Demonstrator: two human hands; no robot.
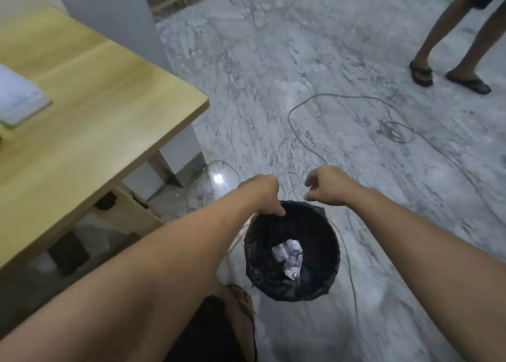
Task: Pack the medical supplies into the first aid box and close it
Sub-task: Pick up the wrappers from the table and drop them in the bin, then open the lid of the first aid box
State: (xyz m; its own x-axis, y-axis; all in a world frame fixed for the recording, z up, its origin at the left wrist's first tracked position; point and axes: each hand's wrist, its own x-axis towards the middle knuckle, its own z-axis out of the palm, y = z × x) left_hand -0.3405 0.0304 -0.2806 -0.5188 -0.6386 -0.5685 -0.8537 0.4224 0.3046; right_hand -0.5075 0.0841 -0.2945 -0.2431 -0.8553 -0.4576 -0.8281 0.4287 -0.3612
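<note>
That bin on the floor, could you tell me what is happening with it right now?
A person reaches both bare arms down over a black-lined bin on the marble floor. The left hand touches its far rim; the right hand hangs just beyond it, holding nothing visible. Crumpled wrappers lie inside. No first aid box is clearly in view.

Bin mouth (291, 249) lies open below; table (109, 109) blocks left, cables (306, 142) cross floor.

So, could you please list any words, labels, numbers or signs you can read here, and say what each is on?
None can be read.
Crumpled wrapper in the black-lined bin: any print is too blurred to read.
White item on the wooden table: no readable text.
</note>
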